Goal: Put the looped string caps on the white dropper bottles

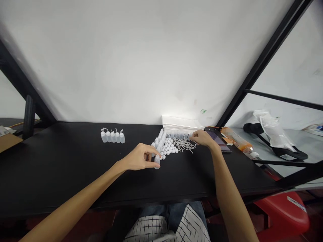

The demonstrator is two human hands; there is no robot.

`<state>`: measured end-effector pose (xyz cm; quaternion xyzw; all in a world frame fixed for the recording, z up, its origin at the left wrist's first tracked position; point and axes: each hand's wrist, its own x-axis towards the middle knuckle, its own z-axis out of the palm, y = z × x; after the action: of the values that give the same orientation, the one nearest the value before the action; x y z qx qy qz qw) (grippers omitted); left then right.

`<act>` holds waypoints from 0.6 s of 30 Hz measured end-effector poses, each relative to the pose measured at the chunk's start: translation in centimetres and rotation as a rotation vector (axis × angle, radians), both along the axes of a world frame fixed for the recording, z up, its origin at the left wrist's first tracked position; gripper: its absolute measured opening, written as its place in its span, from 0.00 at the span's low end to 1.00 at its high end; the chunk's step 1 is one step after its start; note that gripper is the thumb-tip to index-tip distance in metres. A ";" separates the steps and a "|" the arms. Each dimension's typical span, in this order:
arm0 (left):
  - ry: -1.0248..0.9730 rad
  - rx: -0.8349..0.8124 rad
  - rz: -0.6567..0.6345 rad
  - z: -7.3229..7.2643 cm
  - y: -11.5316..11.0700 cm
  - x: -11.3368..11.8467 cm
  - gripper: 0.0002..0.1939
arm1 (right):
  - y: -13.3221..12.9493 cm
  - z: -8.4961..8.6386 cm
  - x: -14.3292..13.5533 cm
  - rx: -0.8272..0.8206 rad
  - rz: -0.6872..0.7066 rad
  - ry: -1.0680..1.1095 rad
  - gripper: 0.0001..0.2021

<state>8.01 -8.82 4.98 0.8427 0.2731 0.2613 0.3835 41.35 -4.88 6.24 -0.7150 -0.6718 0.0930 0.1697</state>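
Observation:
Between the thumb and fingers of my left hand (142, 157) is a small translucent plastic bottle (156, 162), upright with its neck showing. My right hand (202, 137) reaches to the right end of a row of translucent white pieces (175, 133). Its fingers are pinched together there, and what they hold is hidden or too small to make out. A heap of small white caps (168, 147) lies between my hands, beside a tangle of thin pale tubes (184, 144). More small bottles (159, 140) stand in a slanting line just beyond my left fingertips.
Several capped bottles with thin spouts (113, 136) stand at the back left of the black table (75, 161). White sheets (180, 122) lean by the wall. At right are a phone (219, 142), an orange-labelled bottle (238, 141) and a black frame (246, 80).

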 end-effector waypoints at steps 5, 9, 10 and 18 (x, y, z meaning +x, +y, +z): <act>-0.220 -0.049 0.066 0.6 0.0 -0.4 0.14 | 0.5 -0.4 0.0 0.121 0.089 0.241 0.13; -0.374 -0.123 0.196 0.8 0.5 -0.9 0.17 | 1.2 -1.1 -0.9 0.240 0.099 0.246 0.10; -0.417 -0.140 0.243 0.9 0.6 -0.9 0.18 | 1.3 -1.2 -1.3 0.261 0.105 0.239 0.10; -0.686 -0.130 0.473 1.7 1.0 -0.8 0.18 | 1.0 -1.7 -4.8 0.286 0.247 0.553 0.14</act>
<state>7.17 -7.86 6.71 0.5951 0.3315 0.5897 0.4338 36.50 -3.88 4.53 -0.5448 -0.6880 0.2082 0.4319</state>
